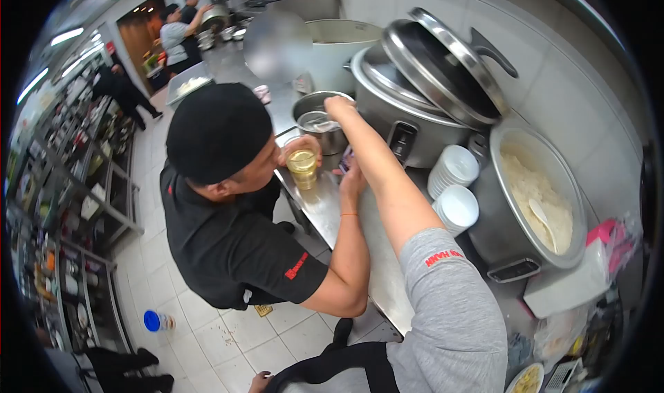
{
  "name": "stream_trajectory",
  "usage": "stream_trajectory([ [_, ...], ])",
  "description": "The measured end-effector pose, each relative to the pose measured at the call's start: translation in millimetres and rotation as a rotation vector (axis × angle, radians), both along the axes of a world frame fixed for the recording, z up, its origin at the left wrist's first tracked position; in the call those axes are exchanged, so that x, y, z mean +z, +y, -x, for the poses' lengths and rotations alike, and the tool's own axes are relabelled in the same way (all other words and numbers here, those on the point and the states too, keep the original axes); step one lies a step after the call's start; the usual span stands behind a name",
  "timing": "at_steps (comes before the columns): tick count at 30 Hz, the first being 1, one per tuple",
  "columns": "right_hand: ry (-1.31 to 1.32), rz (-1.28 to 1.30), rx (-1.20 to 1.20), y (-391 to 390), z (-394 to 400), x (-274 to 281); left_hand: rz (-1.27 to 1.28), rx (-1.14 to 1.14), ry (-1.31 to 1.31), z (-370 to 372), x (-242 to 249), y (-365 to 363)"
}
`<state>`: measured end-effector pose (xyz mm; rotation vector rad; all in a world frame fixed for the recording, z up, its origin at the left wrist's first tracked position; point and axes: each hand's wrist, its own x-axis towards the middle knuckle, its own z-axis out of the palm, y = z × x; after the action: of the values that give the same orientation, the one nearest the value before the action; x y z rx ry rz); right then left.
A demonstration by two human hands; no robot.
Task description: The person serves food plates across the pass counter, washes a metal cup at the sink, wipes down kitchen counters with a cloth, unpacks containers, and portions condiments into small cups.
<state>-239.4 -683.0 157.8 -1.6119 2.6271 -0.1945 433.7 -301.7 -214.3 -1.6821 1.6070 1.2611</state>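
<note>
My right hand (339, 107) reaches over a steel pot (330, 142) on the counter, its fingers closed on what looks like the handle of a ladle (317, 122), whose round end is inside the pot. Part of my left hand (261, 382) shows low at the bottom edge, beside my dark apron; its fingers are too cut off to read. Close to the pot, a co-worker in a black cap and shirt holds a cup of yellowish liquid (303, 169) in one hand and a phone-like object (346, 160) in the other.
Right of the pot stand a large cooker (415, 133) with tilted lids (453, 64), stacked white bowls (456, 209) and an open rice cooker (492, 206) with a white spoon (541, 216). The co-worker (242, 234) leans in at my left. Other people stand farther back.
</note>
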Motion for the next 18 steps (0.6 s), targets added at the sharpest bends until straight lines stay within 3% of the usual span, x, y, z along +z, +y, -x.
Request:
stream_trajectory([
  [2,-0.024,0.046,0.073,16,-1,25,0.092,-0.277,0.118,41,15,-47],
  [3,-0.003,0.131,0.164,37,-4,42,0.307,-0.422,0.231,98,37,-99],
  [4,-0.064,0.214,0.188,56,-8,59,0.71,-0.541,0.407,202,81,-168],
  [5,0.065,0.292,0.31,63,1,62,1.101,-0.665,0.572,311,129,-220],
  [6,0.13,0.27,0.239,119,-21,101,1.597,-0.808,0.621,422,175,-254],
  [7,0.154,0.354,0.267,148,-19,111,2.128,-0.849,0.424,522,218,-263],
  [8,0.286,0.365,0.241,193,-28,131,2.412,-0.794,0.119,587,243,-253],
  [9,0.288,0.456,0.203,254,-43,148,2.291,-0.927,-0.195,588,254,-240],
  [10,0.285,0.601,0.163,316,-63,160,2.435,-1.041,-0.537,580,265,-227],
  [11,0.316,0.805,0.169,371,-81,160,2.523,-0.987,-1.262,585,253,-232],
  [12,0.32,0.957,0.117,424,-107,155,2.558,-1.106,-1.503,574,271,-221],
  [14,0.364,1.195,0.059,523,-162,128,2.493,-1.02,-1.469,554,297,-170],
  [15,0.308,1.18,-0.013,565,-184,100,2.419,-1.007,-1.446,532,321,-131],
  [16,0.254,1.07,-0.166,607,-203,62,2.216,-1.199,-0.346,580,243,-239],
  [17,0.142,0.976,-0.257,651,-232,30,1.929,-1.232,-1.017,538,311,-125],
  [18,0.082,0.811,-0.394,693,-260,-11,1.959,-1.204,-0.622,503,291,-92],
])
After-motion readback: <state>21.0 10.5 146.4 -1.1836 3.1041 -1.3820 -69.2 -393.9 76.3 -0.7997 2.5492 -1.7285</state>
